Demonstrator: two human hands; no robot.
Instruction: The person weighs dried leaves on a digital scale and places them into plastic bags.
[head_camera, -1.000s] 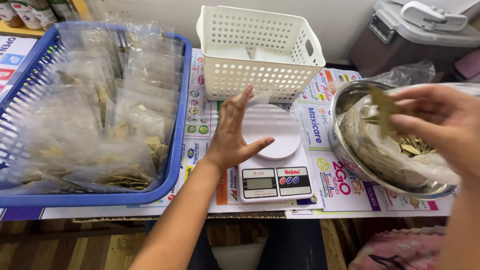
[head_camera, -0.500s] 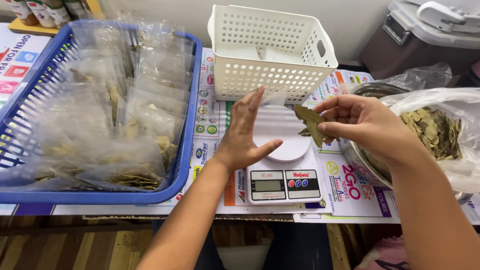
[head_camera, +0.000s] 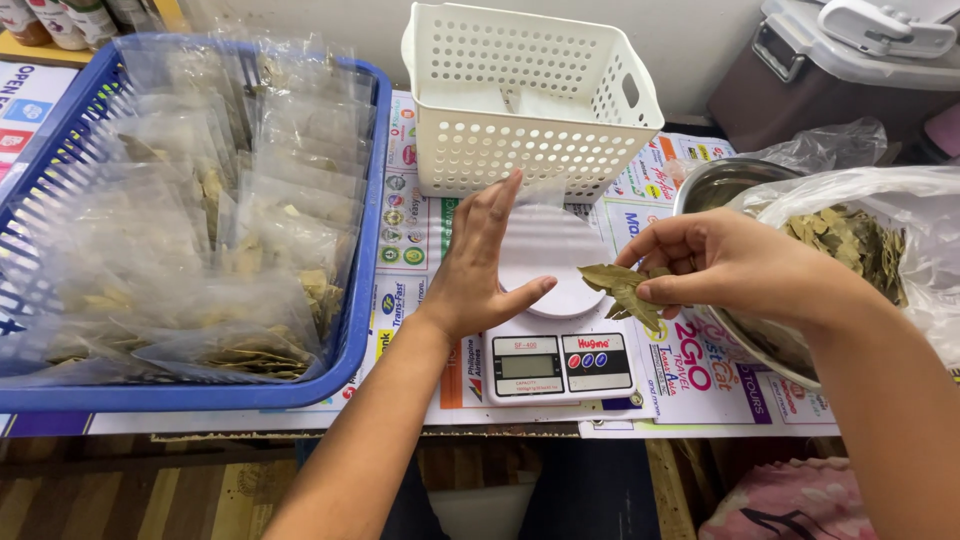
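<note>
My left hand stands upright over the round pan of a white digital scale, holding a small clear plastic bag between thumb and fingers. My right hand pinches a bunch of dried green-brown leaves just to the right of the bag, over the edge of the scale pan. Behind my right hand, a metal bowl holds a large clear bag of the same dried leaves.
A blue plastic basket on the left is full of several clear packets of leaves. A white perforated basket stands behind the scale. Printed paper sheets cover the table. A grey lidded bin is at the back right.
My right hand has come out of the leaf bag with a bunch of leaves and moved left to the scale. My left hand has stayed at the scale pan.
</note>
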